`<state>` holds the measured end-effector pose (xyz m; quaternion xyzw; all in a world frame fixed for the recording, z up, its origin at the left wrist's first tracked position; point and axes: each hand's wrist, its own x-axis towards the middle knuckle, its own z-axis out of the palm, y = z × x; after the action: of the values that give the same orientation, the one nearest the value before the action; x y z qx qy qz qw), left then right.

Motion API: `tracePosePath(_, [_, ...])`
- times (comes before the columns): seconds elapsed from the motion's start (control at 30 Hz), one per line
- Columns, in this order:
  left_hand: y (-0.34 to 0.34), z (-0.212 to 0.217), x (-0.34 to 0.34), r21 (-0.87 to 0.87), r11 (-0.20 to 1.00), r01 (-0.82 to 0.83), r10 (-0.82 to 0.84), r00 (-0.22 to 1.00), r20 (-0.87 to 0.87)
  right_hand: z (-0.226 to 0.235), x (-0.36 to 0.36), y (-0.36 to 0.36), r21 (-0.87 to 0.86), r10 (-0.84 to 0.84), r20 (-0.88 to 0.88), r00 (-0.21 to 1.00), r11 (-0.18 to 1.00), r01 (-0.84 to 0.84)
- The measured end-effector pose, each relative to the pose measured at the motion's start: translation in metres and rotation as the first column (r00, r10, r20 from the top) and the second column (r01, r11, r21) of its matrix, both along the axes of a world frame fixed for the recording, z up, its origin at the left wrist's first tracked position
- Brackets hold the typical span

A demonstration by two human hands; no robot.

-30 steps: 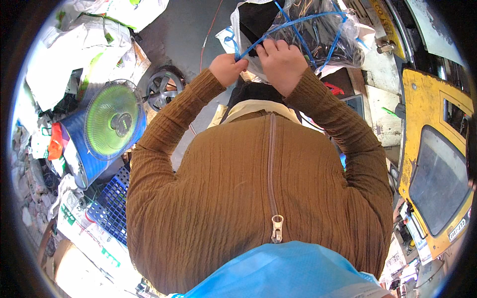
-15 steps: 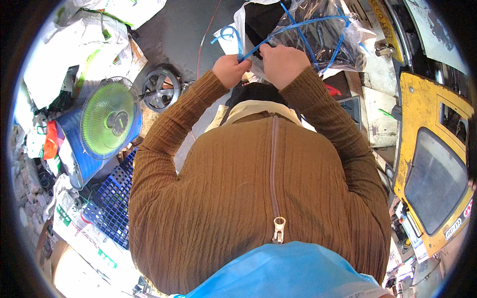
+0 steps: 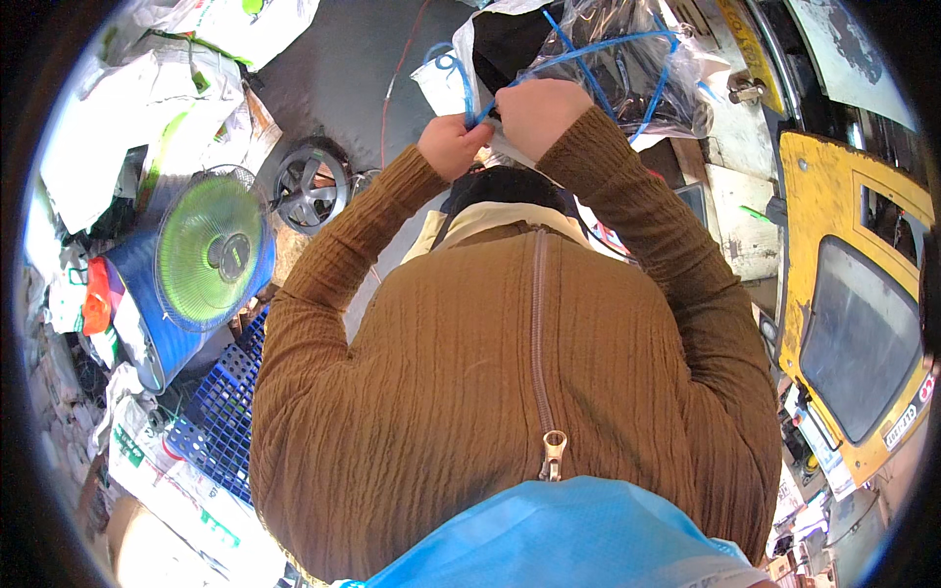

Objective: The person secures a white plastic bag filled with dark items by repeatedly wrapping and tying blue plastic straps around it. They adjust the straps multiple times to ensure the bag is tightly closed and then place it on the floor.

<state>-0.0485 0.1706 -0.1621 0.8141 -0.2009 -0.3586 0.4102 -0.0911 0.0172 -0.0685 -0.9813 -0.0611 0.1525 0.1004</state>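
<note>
My left hand (image 3: 453,145) and my right hand (image 3: 534,110) are raised close together in front of my chest, both pinching a thin blue cord (image 3: 598,44). The cord loops up and across a clear plastic bag (image 3: 627,69) with dark contents, which hangs just beyond my right hand. A second small loop of the cord curls above my left hand. My brown ribbed sleeves and zipped top fill the middle of the view.
A green fan guard (image 3: 211,250) sits on a blue drum at the left, with a grey fan part (image 3: 309,188) beside it. A blue plastic crate (image 3: 230,402) lies lower left. White sacks (image 3: 127,108) pile at the upper left. A yellow panel (image 3: 853,323) stands at the right.
Both hands have kept hold of the blue cord and shifted slightly upward in the view. The cord's loops over the bag have changed shape a little.
</note>
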Motion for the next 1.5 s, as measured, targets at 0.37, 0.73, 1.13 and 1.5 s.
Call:
tracePosePath(0.37, [0.003, -0.028, 0.0, -0.211, 0.976, -0.046, 0.019, 0.991, -0.13, -0.007, 0.011, 0.019, -0.054, 0.061, -0.151, 0.987, 0.996, -0.07])
tracePosePath(0.73, [0.006, -0.001, 0.003, -0.093, 0.995, -0.032, 0.021, 0.993, -0.118, -0.016, 0.006, 0.013, -0.07, 0.041, -0.208, 0.977, 0.996, -0.057])
tracePosePath(1.13, [0.011, -0.011, 0.008, 0.096, 0.992, 0.079, -0.086, 0.994, 0.061, 0.03, -0.136, -0.152, 0.745, -0.468, -0.193, 0.863, 0.503, 0.439])
tracePosePath(1.5, [0.017, -0.019, 0.006, 0.16, 0.927, -0.339, 0.365, 0.913, -0.179, -0.287, -0.388, -0.448, 0.763, -0.746, -0.314, -0.587, -0.566, 0.311])
